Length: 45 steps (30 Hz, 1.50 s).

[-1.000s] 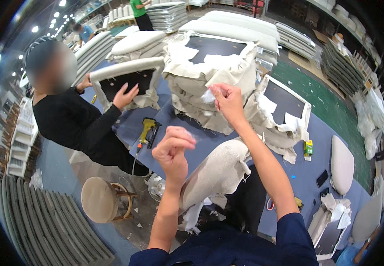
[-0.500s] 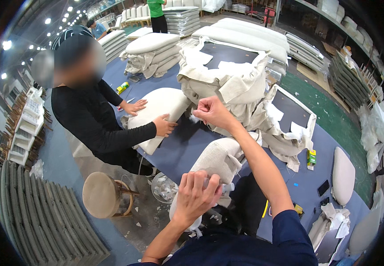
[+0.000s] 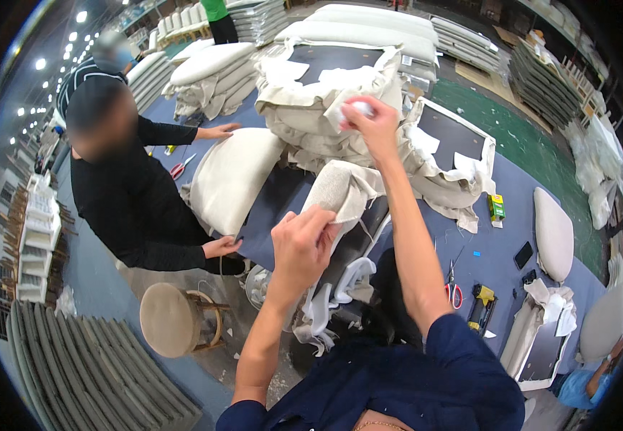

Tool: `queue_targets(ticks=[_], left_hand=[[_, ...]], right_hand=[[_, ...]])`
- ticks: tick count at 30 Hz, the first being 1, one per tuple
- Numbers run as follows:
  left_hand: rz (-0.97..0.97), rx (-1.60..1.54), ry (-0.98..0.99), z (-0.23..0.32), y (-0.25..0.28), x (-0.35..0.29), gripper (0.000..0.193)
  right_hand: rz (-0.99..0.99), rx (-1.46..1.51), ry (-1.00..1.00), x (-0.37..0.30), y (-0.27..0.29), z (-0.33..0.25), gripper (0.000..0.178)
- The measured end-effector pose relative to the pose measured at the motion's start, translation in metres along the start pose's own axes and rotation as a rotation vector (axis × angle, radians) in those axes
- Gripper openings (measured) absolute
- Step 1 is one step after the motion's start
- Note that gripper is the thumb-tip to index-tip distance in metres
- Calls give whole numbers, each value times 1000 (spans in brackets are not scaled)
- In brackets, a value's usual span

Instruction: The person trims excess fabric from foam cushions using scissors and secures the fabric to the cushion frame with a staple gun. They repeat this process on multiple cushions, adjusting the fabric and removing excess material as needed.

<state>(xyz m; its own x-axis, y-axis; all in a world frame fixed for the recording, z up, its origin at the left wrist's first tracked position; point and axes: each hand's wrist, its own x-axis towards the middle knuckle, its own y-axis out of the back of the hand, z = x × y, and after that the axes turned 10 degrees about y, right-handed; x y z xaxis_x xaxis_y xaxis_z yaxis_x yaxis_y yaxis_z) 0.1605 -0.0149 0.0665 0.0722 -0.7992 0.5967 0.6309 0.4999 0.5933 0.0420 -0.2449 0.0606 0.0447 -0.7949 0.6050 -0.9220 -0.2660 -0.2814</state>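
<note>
My left hand (image 3: 298, 248) is closed on the loose edge of the beige fabric cover of a cushion (image 3: 337, 188). The cushion is tilted at the table's near edge, with its dark underside (image 3: 358, 231) partly showing. White padding (image 3: 355, 279) hangs below it. Farther off, my right hand (image 3: 379, 133) pinches a small white wad of padding (image 3: 359, 109), its edges blurred. That hand is in front of a stack of fabric-covered panels (image 3: 326, 111), whose tops show dark boards and white scraps.
At left a co-worker (image 3: 128, 194) holds a large beige cushion (image 3: 236, 176). A round stool (image 3: 170, 320) stands on the floor. On the blue table (image 3: 426, 251) lie red-handled scissors (image 3: 454, 293), a yellow-and-black staple gun (image 3: 481, 307), a phone (image 3: 523, 255) and a small green-yellow box (image 3: 496, 207).
My right hand has moved farther away, over the panel stack. The cushion at my left hand is tilted differently, showing its dark underside. The co-worker's hands have shifted to the cushion's edges.
</note>
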Motion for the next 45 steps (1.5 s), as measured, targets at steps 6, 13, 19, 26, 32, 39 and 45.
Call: queue_targets(ticks=[6,13,19,26,32,39,45], left_hand=[[-140,-749,419,-30,-39,33,29],[-177,-919,465,-11,-59,55,28],[-144,-797,415,11,-80,46,21],[-105,-444,321,27,-71,34,27],[-61,-385,297,12,-82,36,29],[64,-465,458,14,-79,28,25],[2,-211,328,28,-91,50,29]], right_hand=[[168,7,-27,-119,43,-76,18],[91,108,-151,-148,33,-81,22],[254,-258,-85,-145,33,-67,21],[168,-319,11,-141,39,-74,27],[96,-435,-183,-180,150,-76,22],[228,-1489,-827,-312,391,53,28],[305,-1549,-919,-365,478,98,28]])
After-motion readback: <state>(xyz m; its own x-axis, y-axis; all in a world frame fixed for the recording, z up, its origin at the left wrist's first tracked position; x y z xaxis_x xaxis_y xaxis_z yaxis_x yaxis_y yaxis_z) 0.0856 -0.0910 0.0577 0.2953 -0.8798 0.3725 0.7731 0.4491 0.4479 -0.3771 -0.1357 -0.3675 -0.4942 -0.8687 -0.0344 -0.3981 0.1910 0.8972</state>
